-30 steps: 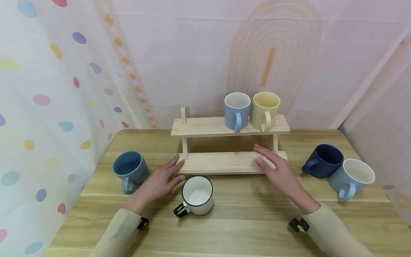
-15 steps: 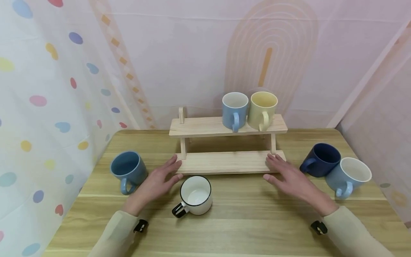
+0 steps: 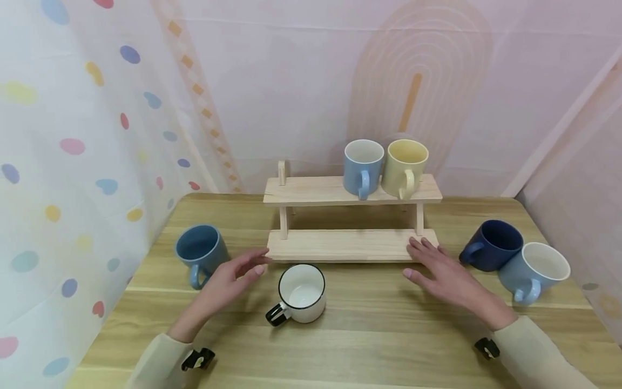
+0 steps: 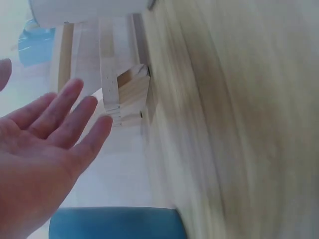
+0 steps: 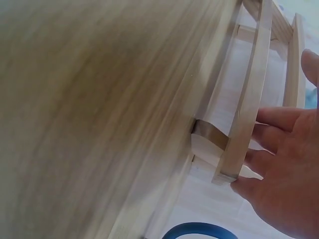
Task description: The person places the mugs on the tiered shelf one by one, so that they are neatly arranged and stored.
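The small wooden shelf (image 3: pixel 335 246) stands on the table, near its far edge, between the two hands; the right hand (image 3: pixel 449 278) rests its loosely spread fingers on the right end of the lower board, grasping nothing; the left hand (image 3: pixel 225 283) is beside the left end, fingers loose and holding nothing, though whether its fingertips touch the wood cannot be told; one hand at each end looks like a way to steady or square the shelf.

On the upper board (image 3: pixel 311 190), a light blue mug (image 3: pixel 356 175) and a yellow mug (image 3: pixel 394 174) stand upright side by side toward the right, handles facing the person, which probably makes them easy to take hold of; a white mug (image 3: pixel 311 313) with a black rim stands just in front of the lower board, its handle turned toward the person's left; a teal mug (image 3: pixel 214 259) is by the left hand, while a navy mug (image 3: pixel 492 256) and a pale blue mug (image 3: pixel 512 273) sit close together at the right.

The table (image 3: pixel 369 340) is striped wood grain; pale pink cloth (image 3: pixel 286 81) hangs behind it, with spotted cloth (image 3: pixel 92 146) at the left.
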`<state>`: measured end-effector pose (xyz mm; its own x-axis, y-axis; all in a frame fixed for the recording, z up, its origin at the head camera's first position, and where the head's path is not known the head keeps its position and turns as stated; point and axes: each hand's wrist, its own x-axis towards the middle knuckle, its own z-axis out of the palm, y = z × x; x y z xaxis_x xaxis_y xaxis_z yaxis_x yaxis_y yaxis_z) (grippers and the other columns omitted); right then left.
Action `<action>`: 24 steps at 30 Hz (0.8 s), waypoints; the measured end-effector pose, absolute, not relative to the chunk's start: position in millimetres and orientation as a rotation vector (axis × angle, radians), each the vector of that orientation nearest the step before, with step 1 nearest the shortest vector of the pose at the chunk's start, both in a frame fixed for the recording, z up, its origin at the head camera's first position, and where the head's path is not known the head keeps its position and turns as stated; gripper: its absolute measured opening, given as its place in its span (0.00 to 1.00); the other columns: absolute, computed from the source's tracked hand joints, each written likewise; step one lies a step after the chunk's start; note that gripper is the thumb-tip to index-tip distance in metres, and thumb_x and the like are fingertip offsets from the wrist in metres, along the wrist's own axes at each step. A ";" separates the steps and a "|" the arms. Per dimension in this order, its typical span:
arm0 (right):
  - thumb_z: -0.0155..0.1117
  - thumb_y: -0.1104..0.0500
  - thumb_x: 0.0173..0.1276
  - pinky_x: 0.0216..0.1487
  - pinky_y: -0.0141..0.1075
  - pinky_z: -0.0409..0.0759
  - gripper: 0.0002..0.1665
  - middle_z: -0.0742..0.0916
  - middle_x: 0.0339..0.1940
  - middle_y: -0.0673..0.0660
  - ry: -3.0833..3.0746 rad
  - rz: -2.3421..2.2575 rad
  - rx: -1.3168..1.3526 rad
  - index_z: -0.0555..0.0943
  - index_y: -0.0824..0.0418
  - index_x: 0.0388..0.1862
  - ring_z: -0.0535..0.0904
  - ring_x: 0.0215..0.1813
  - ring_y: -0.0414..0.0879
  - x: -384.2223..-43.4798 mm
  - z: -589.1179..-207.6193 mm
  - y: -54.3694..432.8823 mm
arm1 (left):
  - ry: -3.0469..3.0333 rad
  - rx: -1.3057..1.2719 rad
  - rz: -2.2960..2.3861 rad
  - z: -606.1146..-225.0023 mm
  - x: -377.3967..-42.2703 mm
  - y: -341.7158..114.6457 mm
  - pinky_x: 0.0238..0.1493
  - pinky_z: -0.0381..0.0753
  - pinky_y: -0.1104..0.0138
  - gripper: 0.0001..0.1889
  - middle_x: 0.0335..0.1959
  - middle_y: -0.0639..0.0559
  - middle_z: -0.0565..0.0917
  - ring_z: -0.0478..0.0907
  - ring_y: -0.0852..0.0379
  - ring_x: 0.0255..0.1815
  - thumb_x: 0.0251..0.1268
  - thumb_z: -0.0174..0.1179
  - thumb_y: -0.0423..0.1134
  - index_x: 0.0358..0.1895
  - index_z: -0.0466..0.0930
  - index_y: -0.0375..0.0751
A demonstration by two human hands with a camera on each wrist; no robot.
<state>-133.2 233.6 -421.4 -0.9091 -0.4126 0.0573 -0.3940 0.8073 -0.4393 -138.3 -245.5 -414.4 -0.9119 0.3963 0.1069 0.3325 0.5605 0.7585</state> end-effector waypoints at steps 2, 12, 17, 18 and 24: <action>0.57 0.40 0.80 0.76 0.69 0.53 0.41 0.66 0.81 0.67 2.948 -0.710 -0.660 0.69 0.70 0.76 0.56 0.81 0.68 -132.9 -422.0 234.8 | 2.622 0.640 1.341 -413.1 -135.0 -247.3 0.63 0.80 0.59 0.22 0.60 0.47 0.86 0.81 0.45 0.63 0.83 0.53 0.43 0.72 0.73 0.36; 0.58 0.42 0.80 0.76 0.69 0.53 0.39 0.67 0.80 0.67 2.951 -0.736 -0.676 0.69 0.69 0.76 0.56 0.81 0.68 -132.5 -421.8 238.4 | 2.216 0.740 1.483 -417.8 -126.9 -253.6 0.64 0.79 0.62 0.18 0.56 0.37 0.85 0.82 0.48 0.60 0.86 0.44 0.37 0.64 0.77 0.29; 0.58 0.42 0.80 0.76 0.68 0.52 0.39 0.66 0.81 0.66 2.929 -0.752 -0.676 0.69 0.69 0.77 0.55 0.82 0.68 -133.6 -421.9 238.6 | 2.125 0.771 1.436 -422.6 -125.7 -253.7 0.65 0.78 0.62 0.19 0.56 0.37 0.85 0.82 0.50 0.61 0.87 0.42 0.38 0.60 0.81 0.31; 0.58 0.42 0.80 0.76 0.68 0.52 0.39 0.66 0.81 0.66 2.923 -0.753 -0.675 0.69 0.69 0.77 0.55 0.82 0.68 -133.8 -421.7 238.4 | 2.112 0.772 1.420 -423.4 -125.3 -253.9 0.65 0.78 0.63 0.19 0.57 0.38 0.85 0.82 0.50 0.61 0.87 0.42 0.38 0.60 0.81 0.32; 0.59 0.42 0.80 0.76 0.69 0.52 0.40 0.66 0.81 0.66 2.903 -0.777 -0.692 0.69 0.69 0.77 0.55 0.82 0.68 -133.6 -419.4 238.1 | 2.126 0.812 1.306 -427.2 -121.8 -255.5 0.62 0.76 0.69 0.19 0.54 0.49 0.88 0.81 0.59 0.58 0.86 0.44 0.39 0.56 0.85 0.36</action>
